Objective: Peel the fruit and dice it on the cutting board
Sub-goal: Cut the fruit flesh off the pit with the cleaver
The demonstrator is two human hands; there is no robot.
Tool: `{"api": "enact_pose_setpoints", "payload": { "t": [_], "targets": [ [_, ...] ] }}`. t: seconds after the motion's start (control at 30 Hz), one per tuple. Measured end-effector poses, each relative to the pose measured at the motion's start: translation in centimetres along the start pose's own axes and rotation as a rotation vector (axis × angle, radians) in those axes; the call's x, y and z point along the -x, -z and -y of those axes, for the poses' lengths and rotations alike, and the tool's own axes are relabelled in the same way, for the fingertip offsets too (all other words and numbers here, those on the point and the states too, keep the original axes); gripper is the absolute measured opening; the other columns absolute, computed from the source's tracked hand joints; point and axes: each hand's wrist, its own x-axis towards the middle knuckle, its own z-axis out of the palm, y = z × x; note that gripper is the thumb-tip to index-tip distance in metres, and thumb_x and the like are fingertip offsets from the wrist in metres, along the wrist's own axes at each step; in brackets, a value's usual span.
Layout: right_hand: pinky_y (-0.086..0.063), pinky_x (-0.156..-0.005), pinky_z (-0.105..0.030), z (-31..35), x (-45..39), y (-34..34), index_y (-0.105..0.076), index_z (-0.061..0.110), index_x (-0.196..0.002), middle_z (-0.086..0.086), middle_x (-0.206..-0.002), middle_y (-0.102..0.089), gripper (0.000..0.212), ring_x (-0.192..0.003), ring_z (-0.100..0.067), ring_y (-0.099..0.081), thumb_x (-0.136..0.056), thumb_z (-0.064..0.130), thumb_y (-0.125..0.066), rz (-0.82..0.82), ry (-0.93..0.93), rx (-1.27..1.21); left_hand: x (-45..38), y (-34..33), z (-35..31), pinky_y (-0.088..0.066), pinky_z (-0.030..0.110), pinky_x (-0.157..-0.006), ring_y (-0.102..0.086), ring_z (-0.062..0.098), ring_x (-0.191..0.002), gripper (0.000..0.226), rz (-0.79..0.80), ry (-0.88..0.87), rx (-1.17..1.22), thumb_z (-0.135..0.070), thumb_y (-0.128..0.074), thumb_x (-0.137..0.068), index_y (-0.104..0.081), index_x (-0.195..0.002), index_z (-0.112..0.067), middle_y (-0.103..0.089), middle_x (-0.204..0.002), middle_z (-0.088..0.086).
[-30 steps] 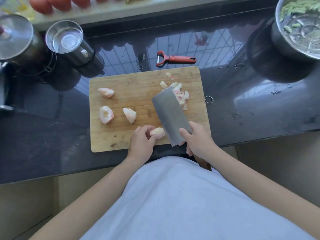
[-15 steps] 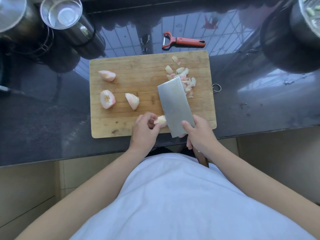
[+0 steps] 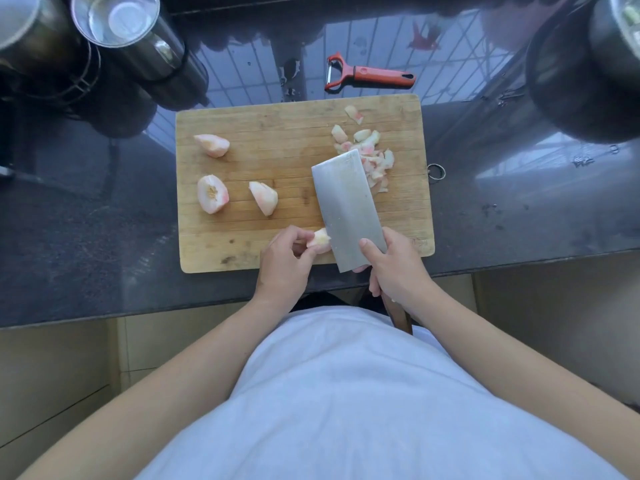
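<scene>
Head view looks down on a wooden cutting board [image 3: 277,133] lying on a dark, glossy countertop [image 3: 86,237]. The left hand [image 3: 285,265] pinches a peeled fruit piece [image 3: 320,240] at the board's near edge, fingers curled round it. The right hand [image 3: 394,268] grips the handle of a broad cleaver [image 3: 346,209], forefinger laid on the blade's flat; the blade's left edge touches the held piece. Three more peeled wedges lie on the board's left half: one at the far left [image 3: 212,145], one with a pit hollow [image 3: 212,194], and one just beside it [image 3: 264,198]. A heap of diced bits [image 3: 372,157] sits by the blade's far end. A red peeler [image 3: 370,76] lies on the counter beyond the board. Two steel pots [image 3: 128,32] stand at the far left.
</scene>
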Motion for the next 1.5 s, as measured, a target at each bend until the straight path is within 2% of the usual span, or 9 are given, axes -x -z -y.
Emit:
{"api": "enact_pose_setpoints", "payload": {
  "t": [0.37, 0.6, 0.73, 0.83, 0.97, 1.1, 1.23, 1.4, 1.5],
  "targets": [
    [-0.037, -0.04, -0.021, 0.7, -0.8, -0.6, -0.061, 0.019, -0.11, -0.002, -0.075, -0.076, 0.014, -0.04, -0.026, -0.056, -0.104, 0.025, -0.049, 0.011, -0.001, -0.033, -0.3, 0.1, 0.7, -0.042, 0.007, -0.072, -0.061, 0.002, -0.086, 0.013, 0.005, -0.045, -0.025, -0.019, -0.08, -0.089, -0.07, -0.094, -0.012, -0.07, -0.097, -0.001],
    [-0.037, -0.039, -0.022, 0.3, -0.6, -0.1, -0.062, 0.014, -0.117, -0.008, -0.075, -0.075, 0.018, -0.04, -0.028, -0.051, -0.105, 0.02, -0.05, 0.068, -0.019, -0.099, -0.5, 0.2, 0.7, -0.046, 0.01, -0.075, -0.067, 0.009, -0.088, 0.012, 0.023, -0.007, 0.051, -0.018, -0.082, -0.088, -0.071, -0.092, -0.016, -0.073, -0.097, -0.001],
    [-0.031, -0.036, -0.022, 0.5, -0.8, -0.2, -0.062, 0.02, -0.116, -0.006, -0.076, -0.075, 0.016, -0.043, -0.028, -0.052, -0.105, 0.023, -0.05, 0.076, -0.041, -0.115, -0.6, 0.3, 1.0, -0.051, 0.018, -0.079, -0.067, 0.013, -0.091, 0.013, 0.049, -0.014, 0.049, -0.019, -0.081, -0.089, -0.07, -0.095, -0.015, -0.073, -0.099, -0.001],
    [-0.037, -0.043, -0.032, 0.5, -1.2, -0.3, -0.062, 0.025, -0.116, -0.005, -0.078, -0.076, 0.017, -0.043, -0.027, -0.051, -0.105, 0.025, -0.05, 0.095, -0.039, -0.137, -0.7, 0.4, 1.3, -0.054, 0.025, -0.083, -0.068, 0.013, -0.093, 0.012, 0.067, -0.023, 0.045, -0.019, -0.08, -0.09, -0.07, -0.096, -0.017, -0.073, -0.103, -0.002],
    [-0.04, -0.054, -0.045, 0.1, -1.3, 0.2, -0.061, 0.022, -0.123, -0.008, -0.079, -0.076, 0.021, -0.039, -0.024, -0.05, -0.106, 0.026, -0.05, 0.122, -0.049, -0.139, -0.8, 0.3, 1.4, -0.054, 0.023, -0.081, -0.067, 0.012, -0.09, 0.012, 0.062, -0.057, 0.02, -0.017, -0.08, -0.09, -0.07, -0.095, -0.016, -0.073, -0.104, -0.003],
    [-0.04, -0.054, -0.042, 0.4, -1.2, 0.1, -0.062, 0.022, -0.121, -0.006, -0.078, -0.076, 0.021, -0.039, -0.023, -0.05, -0.105, 0.026, -0.05, 0.119, -0.058, -0.124, -0.8, 0.2, 1.3, -0.047, 0.012, -0.076, -0.063, 0.007, -0.086, 0.011, 0.051, -0.094, -0.021, -0.011, -0.079, -0.089, -0.069, -0.093, -0.012, -0.072, -0.103, -0.002],
    [-0.037, -0.047, -0.034, 1.0, -1.6, -0.1, -0.062, 0.023, -0.121, -0.005, -0.077, -0.076, 0.021, -0.039, -0.022, -0.051, -0.105, 0.025, -0.05, 0.115, -0.053, -0.106, -1.0, 0.3, 1.4, -0.051, 0.019, -0.076, -0.065, 0.013, -0.086, 0.012, 0.055, -0.113, -0.02, -0.01, -0.08, -0.088, -0.068, -0.092, -0.009, -0.071, -0.101, 0.002],
    [-0.039, -0.053, -0.042, 0.3, -1.4, 0.1, -0.062, 0.02, -0.122, -0.008, -0.079, -0.076, 0.022, -0.04, -0.025, -0.051, -0.104, 0.026, -0.05, 0.148, -0.068, -0.118, -0.9, 0.3, 1.3, -0.05, 0.011, -0.075, -0.066, 0.009, -0.087, 0.015, 0.06, -0.161, -0.037, -0.005, -0.079, -0.088, -0.066, -0.091, -0.012, -0.068, -0.102, 0.0],
    [-0.039, -0.046, -0.031, 0.7, -1.6, 0.0, -0.062, 0.02, -0.122, -0.007, -0.079, -0.076, 0.022, -0.04, -0.025, -0.052, -0.104, 0.027, -0.05, 0.141, -0.066, -0.101, -1.0, 0.4, 1.4, -0.051, 0.012, -0.077, -0.066, 0.007, -0.088, 0.018, 0.076, -0.158, -0.024, -0.002, -0.078, -0.089, -0.066, -0.093, -0.015, -0.067, -0.109, -0.003]
  ]
}}
